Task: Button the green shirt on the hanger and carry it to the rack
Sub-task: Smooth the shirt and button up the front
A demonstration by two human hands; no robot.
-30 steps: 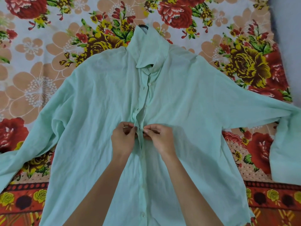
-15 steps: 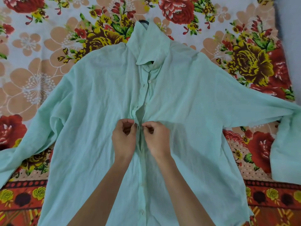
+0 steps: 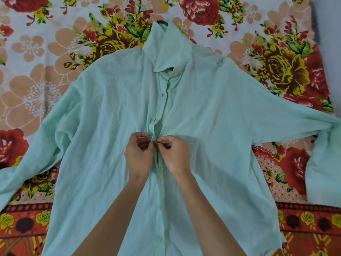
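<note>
Thin mint-green cotton shirt (image 3: 114,126) may gape if pinching left hand (image 3: 141,156) and right hand (image 3: 175,156) misalign its placket edges.

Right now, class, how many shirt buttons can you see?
2: one button below the collar, another low on the placket. Others may be hidden by fabric or by the left hand and right hand.

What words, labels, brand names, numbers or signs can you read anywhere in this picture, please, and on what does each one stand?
None: no readable text shows anywhere in this view.
Green shirt: plain fabric, no print or visible label; a dark patch shows at the collar opening, with no lettering on it.
Bedsheet: floral pattern only, no words or numbers.
Left hand and right hand: both pinch the button placket and bear no markings.
</note>
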